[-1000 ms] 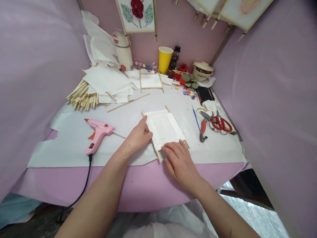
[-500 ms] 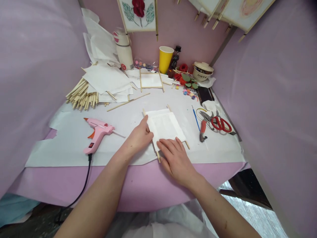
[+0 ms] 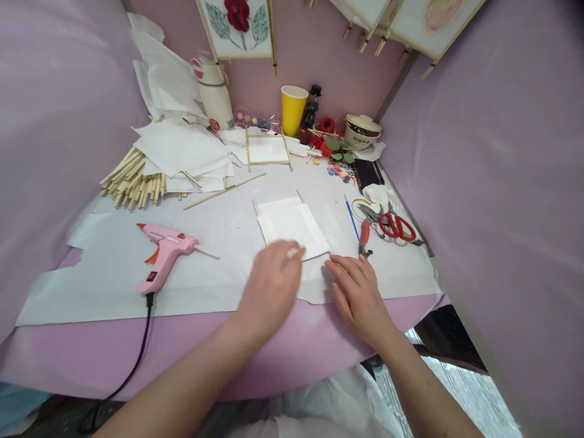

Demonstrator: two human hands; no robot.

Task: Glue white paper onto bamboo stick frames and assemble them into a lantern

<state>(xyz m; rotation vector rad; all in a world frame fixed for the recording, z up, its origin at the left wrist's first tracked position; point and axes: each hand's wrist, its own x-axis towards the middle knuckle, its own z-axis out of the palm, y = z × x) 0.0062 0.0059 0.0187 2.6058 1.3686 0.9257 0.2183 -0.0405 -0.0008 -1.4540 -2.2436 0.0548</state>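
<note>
A small frame of thin sticks covered with white paper lies flat on the white sheet in front of me. My left hand is over its lower left corner, slightly blurred, with the fingers bent; whether they grip anything is hidden. At the lower right corner, the fingertips of my right hand rest by the stick end, stretched out and holding nothing visible. To the left lies a pink glue gun with its nozzle pointing away to the left.
A pile of sticks and white paper sheets lies at the back left. Behind stand a bottle, a yellow cup and another stick frame. Red-handled scissors and pliers lie on the right.
My left hand has moved from the frame's left side to its lower left corner. My right hand has slid right, off the paper, to the lower right corner. The view has shifted slightly.
</note>
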